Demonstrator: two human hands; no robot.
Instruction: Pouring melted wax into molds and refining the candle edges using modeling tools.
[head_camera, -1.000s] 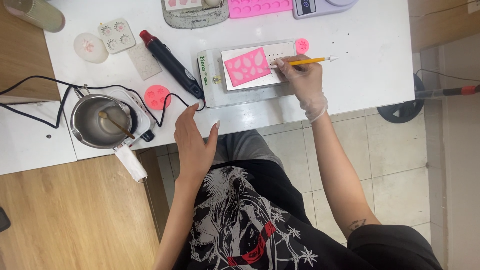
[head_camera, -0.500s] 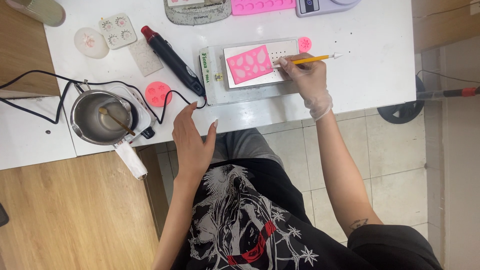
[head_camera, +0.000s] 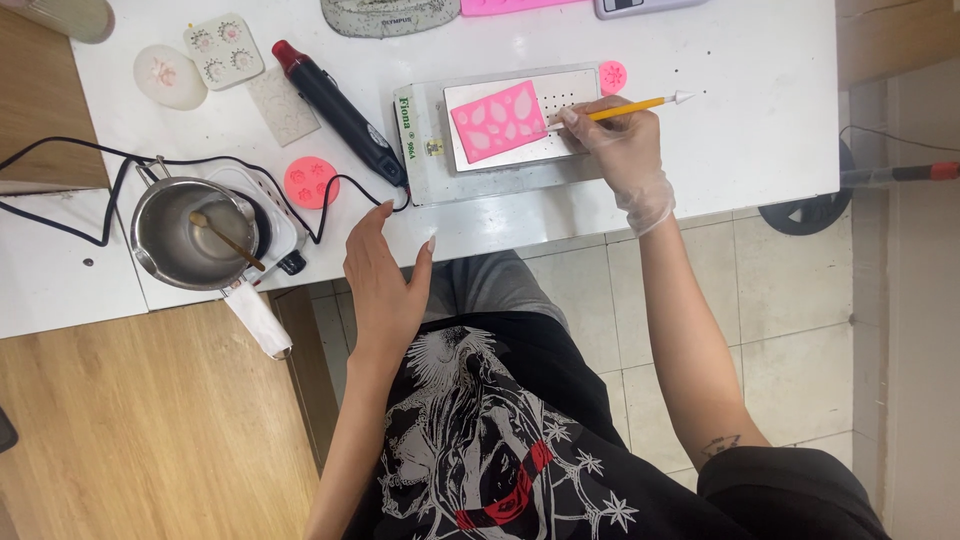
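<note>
Fingers (head_camera: 585, 120) of the gloved right hand (head_camera: 625, 150) pinch a yellow tool (head_camera: 625, 105), tip at the pink mold (head_camera: 498, 120) on the metal plate (head_camera: 500, 190); detailing seems underway, needing steady pressure; left hand (head_camera: 385, 280), fingers loosely spread, rests empty at the table (head_camera: 750, 120) edge.

top edge cuts grey tray (head_camera: 385, 15), pink mould (head_camera: 520, 5) | pencil (head_camera: 620, 106) tip hidden

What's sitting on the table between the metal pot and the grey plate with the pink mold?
In the head view, between the metal pot and the grey plate lie a round pink mold, a loop of black cable, and the black heat tool slanting above them.
</note>
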